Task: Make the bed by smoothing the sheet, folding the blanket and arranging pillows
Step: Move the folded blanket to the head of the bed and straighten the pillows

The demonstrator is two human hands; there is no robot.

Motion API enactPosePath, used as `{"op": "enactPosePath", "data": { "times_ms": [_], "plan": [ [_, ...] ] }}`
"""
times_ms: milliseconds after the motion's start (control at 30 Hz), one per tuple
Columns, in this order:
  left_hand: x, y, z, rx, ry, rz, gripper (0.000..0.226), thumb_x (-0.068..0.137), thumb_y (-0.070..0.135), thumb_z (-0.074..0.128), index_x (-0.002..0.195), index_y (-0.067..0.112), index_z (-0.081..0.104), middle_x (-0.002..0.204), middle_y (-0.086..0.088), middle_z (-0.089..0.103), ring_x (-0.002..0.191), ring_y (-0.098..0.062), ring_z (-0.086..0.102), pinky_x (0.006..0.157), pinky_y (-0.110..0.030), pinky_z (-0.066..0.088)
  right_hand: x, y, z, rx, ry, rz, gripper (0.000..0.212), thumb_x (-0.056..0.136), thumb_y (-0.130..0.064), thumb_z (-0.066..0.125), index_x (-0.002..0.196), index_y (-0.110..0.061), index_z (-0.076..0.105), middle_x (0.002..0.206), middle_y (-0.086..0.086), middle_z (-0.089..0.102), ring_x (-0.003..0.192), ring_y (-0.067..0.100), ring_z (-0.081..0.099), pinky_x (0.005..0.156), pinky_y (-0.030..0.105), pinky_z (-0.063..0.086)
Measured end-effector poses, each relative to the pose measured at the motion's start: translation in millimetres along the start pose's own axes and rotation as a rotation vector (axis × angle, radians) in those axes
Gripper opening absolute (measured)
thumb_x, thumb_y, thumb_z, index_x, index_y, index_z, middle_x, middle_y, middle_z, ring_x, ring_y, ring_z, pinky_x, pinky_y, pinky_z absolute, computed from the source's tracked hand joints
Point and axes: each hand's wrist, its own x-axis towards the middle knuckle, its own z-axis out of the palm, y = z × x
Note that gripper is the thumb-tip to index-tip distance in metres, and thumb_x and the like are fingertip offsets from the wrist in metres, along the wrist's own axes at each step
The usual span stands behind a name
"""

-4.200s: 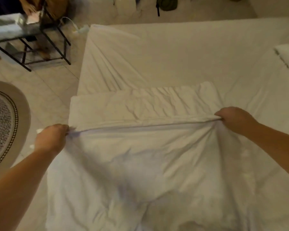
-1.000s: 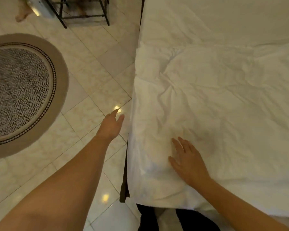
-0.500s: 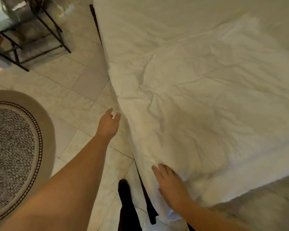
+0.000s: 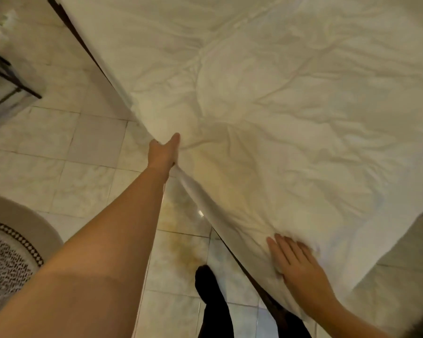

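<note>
A folded white blanket (image 4: 291,147), wrinkled, covers the near corner of the bed. The white sheet (image 4: 142,32) shows beyond it, at the upper left of the bed. My left hand (image 4: 163,152) pinches the blanket's left edge, thumb on top, and lifts it slightly off the mattress side. My right hand (image 4: 293,262) lies flat, fingers together, pressing on the blanket at the bed's near corner. No pillow is in view.
A tiled floor (image 4: 66,152) runs along the bed's left side. The bed's dark frame edge (image 4: 83,47) shows under the sheet. A round patterned rug (image 4: 7,259) lies at the lower left, a black metal-legged table (image 4: 7,79) at the far left. My dark-clad legs (image 4: 213,303) stand below.
My left hand has come in from above the floor and taken hold of the blanket's side edge. My right hand stays flat on the near corner. The view has tilted further down.
</note>
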Motion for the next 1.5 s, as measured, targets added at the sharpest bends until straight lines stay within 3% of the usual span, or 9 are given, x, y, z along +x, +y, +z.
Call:
{"op": "enactPosePath", "data": {
  "times_ms": [167,367,600,733,867,1067,1167,1300,1500],
  "plan": [
    [9,4,16,-0.063,0.086,0.051,0.098,0.044,0.051,0.088,0.129,0.014,0.058,0.116,-0.003,0.07,0.103,-0.026,0.07,0.093,-0.046,0.059,-11,6,11,0.134,-0.007,0.034,0.085,0.076,0.003,0.069,0.153,-0.014,0.036,0.146,0.01,0.051,0.128,0.029,0.053,0.116,0.037,0.033],
    [-8,19,26,-0.186,0.112,0.018,0.032,0.073,0.015,0.085,0.1,0.017,0.066,0.099,-0.002,0.072,0.093,-0.025,0.071,0.08,-0.037,0.061,-24,2,0,0.282,0.047,0.053,0.064,0.081,-0.001,0.036,0.143,-0.012,0.05,0.136,0.008,0.059,0.121,0.026,0.057,0.108,0.035,0.037],
    [-27,30,31,-0.095,0.218,0.372,0.035,0.077,0.011,0.071,0.11,0.023,0.068,0.101,0.005,0.072,0.092,-0.013,0.07,0.087,-0.033,0.06,-33,9,-12,0.261,-0.011,0.097,0.071,0.081,-0.001,0.047,0.149,-0.017,0.042,0.144,0.004,0.051,0.13,0.022,0.049,0.114,0.029,0.027],
    [-25,33,33,-0.149,0.137,0.241,0.053,0.083,0.021,0.067,0.131,0.036,0.052,0.116,0.01,0.063,0.108,-0.019,0.063,0.098,-0.048,0.055,-31,6,-10,0.213,-0.04,0.12,0.078,0.078,-0.003,0.051,0.154,-0.019,0.034,0.145,0.005,0.049,0.131,0.024,0.047,0.111,0.033,0.03],
    [-29,28,29,-0.096,0.066,0.04,0.077,0.087,0.024,0.073,0.15,0.03,0.029,0.134,-0.001,0.052,0.114,-0.03,0.057,0.079,-0.05,0.06,-31,-1,-4,0.134,-0.104,0.143,0.096,0.073,-0.004,0.068,0.158,-0.017,0.026,0.155,0.009,0.04,0.136,0.029,0.045,0.116,0.039,0.029],
    [-35,27,33,-0.036,0.061,0.117,0.078,0.088,0.013,0.072,0.15,0.036,0.031,0.14,-0.002,0.048,0.115,-0.03,0.056,0.071,-0.043,0.059,-25,1,-8,0.141,-0.138,0.15,0.111,0.047,-0.009,0.094,0.148,-0.017,0.048,0.142,0.01,0.056,0.123,0.028,0.058,0.104,0.036,0.046],
    [-41,32,33,-0.017,0.106,0.233,0.073,0.082,0.011,0.07,0.144,0.038,0.04,0.134,0.001,0.055,0.115,-0.03,0.06,0.089,-0.049,0.059,-29,8,-14,0.26,-0.047,0.093,0.098,0.054,0.002,0.09,0.142,-0.021,0.052,0.132,0.003,0.064,0.116,0.021,0.064,0.103,0.029,0.046],
    [-62,57,46,0.002,0.13,0.346,0.072,0.084,0.006,0.065,0.146,0.035,0.043,0.135,0.003,0.054,0.118,-0.027,0.06,0.103,-0.048,0.051,-55,29,-38,0.328,0.062,0.002,0.095,0.065,0.014,0.076,0.146,-0.023,0.043,0.141,0.0,0.058,0.126,0.016,0.057,0.117,0.024,0.028],
    [-104,111,82,0.012,0.125,0.439,0.066,0.083,0.006,0.058,0.143,0.033,0.048,0.128,0.005,0.062,0.116,-0.032,0.064,0.092,-0.047,0.056,-89,82,-91,0.493,0.227,0.011,0.089,0.077,0.023,0.063,0.15,-0.025,0.045,0.153,-0.008,0.045,0.14,0.005,0.04,0.118,0.022,0.027]
  ]
}}
